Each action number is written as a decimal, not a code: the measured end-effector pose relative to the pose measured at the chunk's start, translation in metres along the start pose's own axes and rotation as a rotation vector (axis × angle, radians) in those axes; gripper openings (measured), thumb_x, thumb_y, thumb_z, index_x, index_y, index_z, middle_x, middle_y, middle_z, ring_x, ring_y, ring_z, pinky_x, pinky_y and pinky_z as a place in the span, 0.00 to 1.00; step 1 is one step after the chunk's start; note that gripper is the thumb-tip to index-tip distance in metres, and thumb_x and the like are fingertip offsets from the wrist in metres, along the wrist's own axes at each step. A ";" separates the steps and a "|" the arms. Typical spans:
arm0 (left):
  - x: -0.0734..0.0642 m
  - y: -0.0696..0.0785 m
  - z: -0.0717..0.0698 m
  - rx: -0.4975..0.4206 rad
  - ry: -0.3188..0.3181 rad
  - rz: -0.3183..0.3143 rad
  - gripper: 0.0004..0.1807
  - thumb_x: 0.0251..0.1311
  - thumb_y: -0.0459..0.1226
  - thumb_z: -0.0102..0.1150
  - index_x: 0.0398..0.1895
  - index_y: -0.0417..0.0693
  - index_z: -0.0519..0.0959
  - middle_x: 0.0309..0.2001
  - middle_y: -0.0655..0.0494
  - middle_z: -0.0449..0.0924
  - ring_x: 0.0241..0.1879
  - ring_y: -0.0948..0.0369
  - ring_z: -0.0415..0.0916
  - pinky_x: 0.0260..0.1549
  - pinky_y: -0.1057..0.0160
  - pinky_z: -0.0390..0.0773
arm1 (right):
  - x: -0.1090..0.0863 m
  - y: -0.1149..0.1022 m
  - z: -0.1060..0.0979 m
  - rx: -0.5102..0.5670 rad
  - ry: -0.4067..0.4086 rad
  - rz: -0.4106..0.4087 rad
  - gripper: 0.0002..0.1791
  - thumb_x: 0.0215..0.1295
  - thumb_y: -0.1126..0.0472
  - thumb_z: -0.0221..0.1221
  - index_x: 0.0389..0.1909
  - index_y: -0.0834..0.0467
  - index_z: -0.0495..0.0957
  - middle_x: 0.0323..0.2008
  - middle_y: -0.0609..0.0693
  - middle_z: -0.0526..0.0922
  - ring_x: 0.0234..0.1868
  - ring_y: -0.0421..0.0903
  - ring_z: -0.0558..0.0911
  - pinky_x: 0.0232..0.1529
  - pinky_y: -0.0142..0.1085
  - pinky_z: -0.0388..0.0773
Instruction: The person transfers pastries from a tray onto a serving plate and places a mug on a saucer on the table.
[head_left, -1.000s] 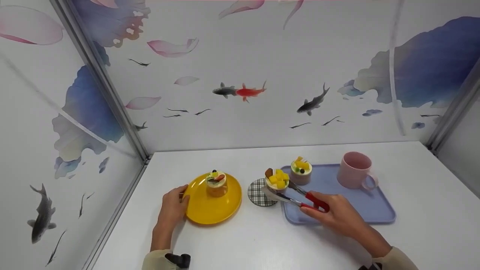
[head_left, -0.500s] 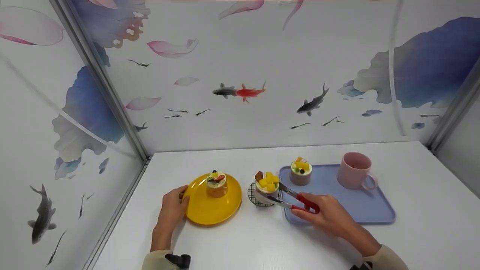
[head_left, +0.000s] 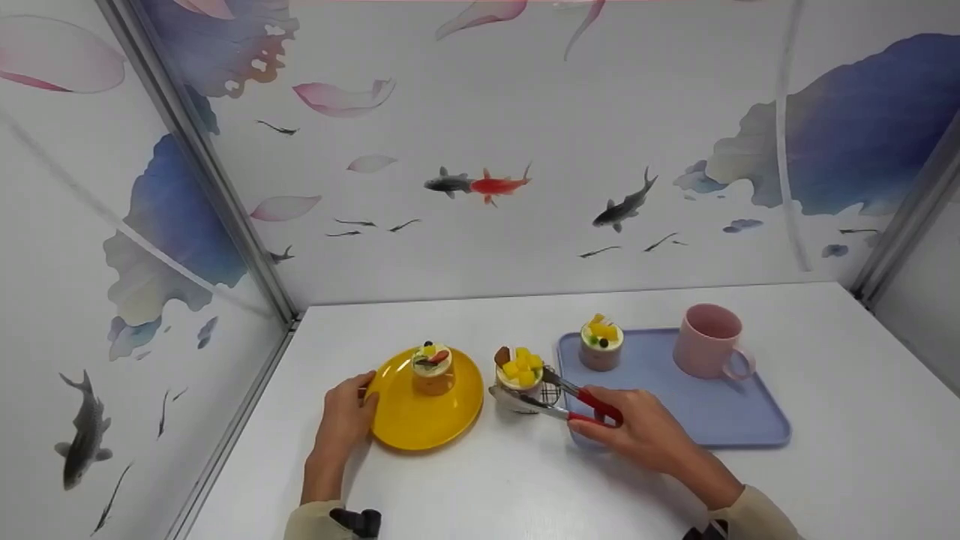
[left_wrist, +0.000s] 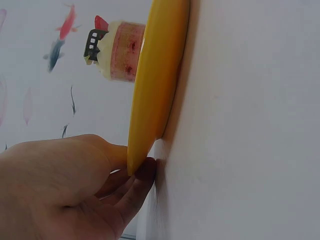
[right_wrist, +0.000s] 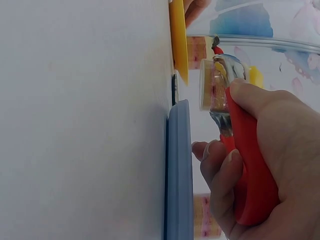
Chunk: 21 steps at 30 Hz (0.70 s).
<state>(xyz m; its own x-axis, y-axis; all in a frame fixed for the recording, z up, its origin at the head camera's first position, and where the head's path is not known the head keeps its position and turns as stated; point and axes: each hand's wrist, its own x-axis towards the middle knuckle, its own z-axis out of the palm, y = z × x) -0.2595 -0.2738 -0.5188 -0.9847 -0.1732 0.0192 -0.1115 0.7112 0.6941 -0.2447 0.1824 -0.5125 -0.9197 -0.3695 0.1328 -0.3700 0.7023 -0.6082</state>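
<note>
My left hand [head_left: 346, 411] pinches the left rim of a yellow plate [head_left: 420, 427], thumb above and fingers below, as the left wrist view shows. One small cake [head_left: 433, 375] topped with fruit stands on that plate. In my right hand [head_left: 637, 427] are tongs [head_left: 592, 405] with red handles and metal ends. The tongs clasp a second small cake [head_left: 520, 373], topped with yellow cubes, above a checked coaster [head_left: 551, 393]. From the right wrist view, this cake [right_wrist: 215, 85] hangs clear of the table. The coaster is partly hidden beneath it.
A blue-purple tray [head_left: 720, 412] lies on the right of the white table [head_left: 480, 495], partly under my right hand. It bears a pink mug [head_left: 709, 341] and another small fruit-topped cake [head_left: 601, 345]. Printed wall panels [head_left: 487, 255] stand behind and to the left.
My right hand has moved left with the tongs and the cake, from the tray's left edge to over the coaster, nearer the plate. My left hand and the plate stay put.
</note>
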 end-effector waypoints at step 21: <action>-0.001 0.001 0.000 -0.015 -0.001 -0.001 0.28 0.80 0.31 0.57 0.79 0.37 0.69 0.73 0.38 0.77 0.69 0.43 0.78 0.74 0.43 0.77 | 0.012 -0.021 0.013 0.009 -0.010 -0.046 0.39 0.66 0.27 0.67 0.67 0.49 0.85 0.33 0.35 0.82 0.33 0.40 0.78 0.27 0.26 0.72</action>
<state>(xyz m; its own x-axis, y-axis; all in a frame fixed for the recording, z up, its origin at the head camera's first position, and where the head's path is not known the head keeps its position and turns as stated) -0.2589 -0.2731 -0.5186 -0.9847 -0.1733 0.0172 -0.1110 0.7006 0.7049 -0.2465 0.1552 -0.5087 -0.9005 -0.4071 0.1531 -0.4104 0.6787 -0.6090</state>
